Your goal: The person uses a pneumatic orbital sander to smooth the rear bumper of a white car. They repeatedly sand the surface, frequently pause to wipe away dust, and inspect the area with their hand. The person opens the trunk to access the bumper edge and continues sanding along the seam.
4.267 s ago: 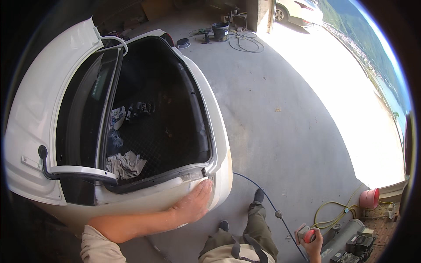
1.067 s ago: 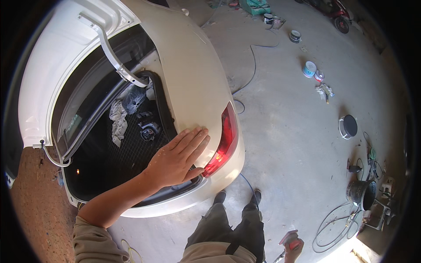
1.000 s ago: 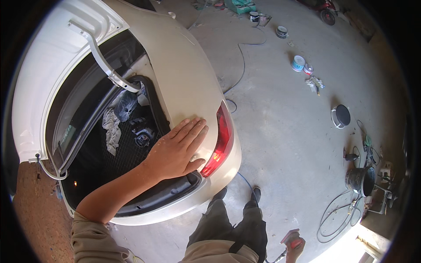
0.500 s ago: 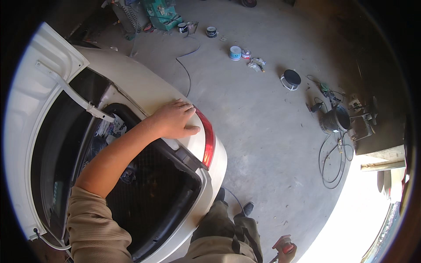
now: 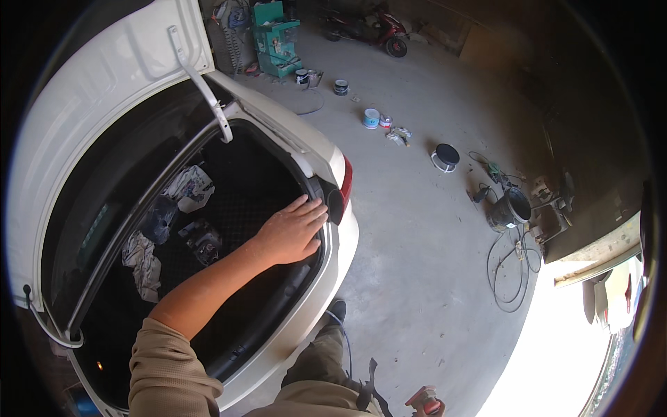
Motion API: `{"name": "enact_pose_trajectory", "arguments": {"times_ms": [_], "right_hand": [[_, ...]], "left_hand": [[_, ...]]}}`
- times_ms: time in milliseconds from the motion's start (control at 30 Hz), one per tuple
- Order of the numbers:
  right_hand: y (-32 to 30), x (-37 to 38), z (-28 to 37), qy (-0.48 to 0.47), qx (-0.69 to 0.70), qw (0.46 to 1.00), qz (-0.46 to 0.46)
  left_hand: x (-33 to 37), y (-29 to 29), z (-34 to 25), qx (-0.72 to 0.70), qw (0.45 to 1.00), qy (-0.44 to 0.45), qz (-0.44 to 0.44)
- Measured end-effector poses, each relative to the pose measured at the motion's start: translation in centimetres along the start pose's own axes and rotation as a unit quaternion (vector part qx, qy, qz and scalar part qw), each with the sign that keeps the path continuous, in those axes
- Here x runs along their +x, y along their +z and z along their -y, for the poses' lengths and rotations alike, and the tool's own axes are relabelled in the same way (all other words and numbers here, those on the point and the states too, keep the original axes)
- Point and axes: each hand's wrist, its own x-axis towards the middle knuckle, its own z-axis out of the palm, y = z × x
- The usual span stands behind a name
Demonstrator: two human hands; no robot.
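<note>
My left hand (image 5: 295, 231) lies with its fingers stretched out on the right rim of the open car trunk (image 5: 260, 278), beside the red tail light (image 5: 347, 182). Nothing is held in it. Over the trunk stands the raised white lid (image 5: 104, 83). Inside are crumpled papers (image 5: 190, 188), a dark plastic bag (image 5: 160, 219) and a dark part (image 5: 202, 241) I cannot name. At the bottom edge, my right hand (image 5: 421, 411) is closed on a red hand tool (image 5: 429, 403), partly cut off by the frame; its exact kind is unclear.
A thin hose (image 5: 347, 347) runs past my feet. Across the concrete floor stand a white-blue can (image 5: 371, 118), gloves (image 5: 399, 135), a black-lidded bucket (image 5: 445, 158) and a black bucket (image 5: 511, 210) with looped cable. Farther off are a green cart (image 5: 276, 45) and a red scooter (image 5: 379, 28).
My left hand has slid from the fender beside the tail light to the trunk rim. The view has shifted, showing more of the trunk's inside and the scooter.
</note>
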Motion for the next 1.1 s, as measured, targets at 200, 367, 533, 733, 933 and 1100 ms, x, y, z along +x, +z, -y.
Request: {"name": "enact_pose_trajectory", "arguments": {"times_ms": [200,367,533,733,933,1100], "right_hand": [[1.9,-4.9,0.2,-0.012,0.074,0.986,0.147],[4.7,-10.6,7.0,0.007,0.209,0.9,0.383],[8.5,-17.6,11.2,-0.193,0.016,0.816,0.544],[13.0,-32.7,13.3,-0.186,-0.033,0.751,0.632],[17.1,-52.2,10.4,-0.229,-0.075,0.75,0.617],[16.6,-65.6,9.9,-0.258,-0.19,0.728,0.606]], "left_hand": [[-28.7,3.0,-27.7,-0.307,0.932,-0.174,0.082],[-48.9,-2.5,-39.5,-0.373,0.806,-0.458,0.047],[-63.9,-8.2,-40.9,-0.22,0.694,-0.644,-0.236],[-81.4,-11.9,-40.2,-0.089,0.514,-0.694,-0.496],[-96.6,-12.0,-32.3,-0.116,0.529,-0.656,-0.526],[-103.7,-10.9,-27.6,-0.122,0.643,-0.615,-0.439]]}}
